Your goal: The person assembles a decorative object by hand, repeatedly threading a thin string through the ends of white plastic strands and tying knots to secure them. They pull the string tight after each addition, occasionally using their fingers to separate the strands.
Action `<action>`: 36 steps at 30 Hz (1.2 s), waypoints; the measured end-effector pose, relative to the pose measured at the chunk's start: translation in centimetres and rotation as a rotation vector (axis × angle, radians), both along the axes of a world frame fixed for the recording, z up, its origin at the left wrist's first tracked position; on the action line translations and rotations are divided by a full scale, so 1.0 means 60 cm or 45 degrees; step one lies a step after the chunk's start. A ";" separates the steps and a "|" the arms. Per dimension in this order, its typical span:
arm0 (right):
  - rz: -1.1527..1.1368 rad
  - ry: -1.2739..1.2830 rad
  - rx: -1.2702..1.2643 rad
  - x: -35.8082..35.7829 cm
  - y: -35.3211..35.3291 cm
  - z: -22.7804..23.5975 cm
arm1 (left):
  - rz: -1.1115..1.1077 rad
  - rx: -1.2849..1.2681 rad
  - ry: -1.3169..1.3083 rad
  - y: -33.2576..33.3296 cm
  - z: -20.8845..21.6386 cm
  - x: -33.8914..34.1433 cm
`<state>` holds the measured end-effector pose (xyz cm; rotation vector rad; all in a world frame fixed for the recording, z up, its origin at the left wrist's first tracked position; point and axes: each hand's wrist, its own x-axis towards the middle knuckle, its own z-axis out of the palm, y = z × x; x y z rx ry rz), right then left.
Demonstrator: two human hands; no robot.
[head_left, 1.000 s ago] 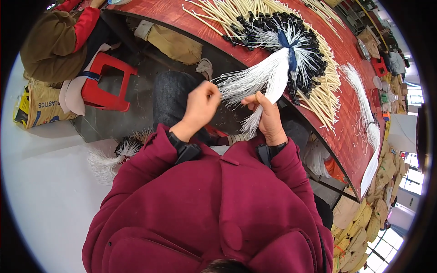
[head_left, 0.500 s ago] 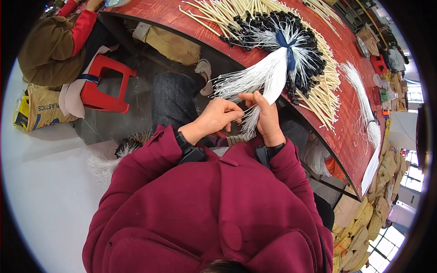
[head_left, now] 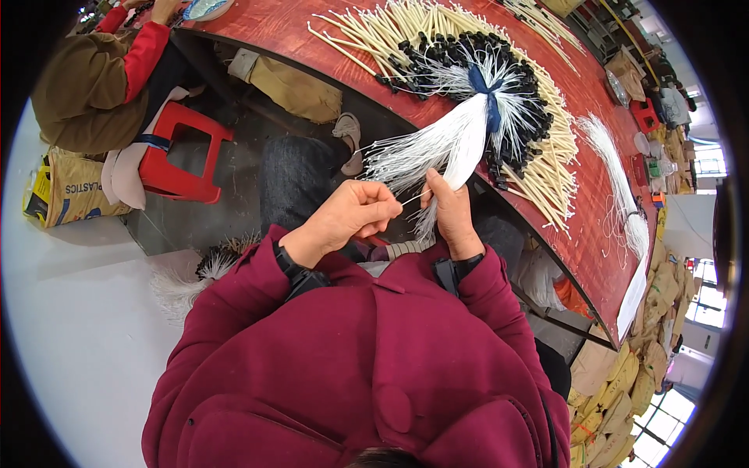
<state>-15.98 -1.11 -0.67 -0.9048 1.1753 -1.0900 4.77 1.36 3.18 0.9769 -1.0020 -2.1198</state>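
Note:
A bundle of thin white strings [head_left: 425, 144] hangs over the near edge of the red table toward my lap. A dark blue strip [head_left: 492, 113] is tied around its middle. Around the tie fan black pieces [head_left: 538, 117] on cream-coloured rods [head_left: 552, 199]. My left hand [head_left: 351, 216] is closed in a pinch on a single white string, which runs across to my right hand. Wrapped around the lower strands, my right hand [head_left: 452, 214] has its thumb pointing up; its other fingers are partly hidden. Loose string ends hang below, between the hands.
The red table [head_left: 573, 257] bears another white string bundle [head_left: 620, 183] on the right. A red stool [head_left: 183, 156] stands at the left beside a seated person [head_left: 82, 90]. More white strings [head_left: 179, 285] lie low at my left. Sacks [head_left: 616, 398] are stacked at far right.
My left hand has moved left and slightly down, away from my right hand, with a string now stretched between them. The right hand's fingers have closed in around the strands.

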 end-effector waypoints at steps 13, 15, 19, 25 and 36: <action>-0.009 0.047 0.063 0.001 0.004 -0.003 | 0.421 -0.199 0.227 -0.071 -0.027 -0.082; 0.005 0.024 0.051 -0.001 0.002 -0.003 | 0.440 -0.285 0.081 -0.073 -0.031 -0.073; 0.029 -0.019 0.026 -0.004 0.001 -0.003 | 0.587 0.345 0.462 -0.067 0.001 -0.063; 0.018 -0.001 0.049 0.001 -0.003 0.003 | 0.571 -0.119 0.180 -0.063 -0.003 -0.068; 0.145 -0.115 0.037 -0.002 0.004 -0.001 | 0.302 -1.601 -0.911 -0.028 -0.042 -0.027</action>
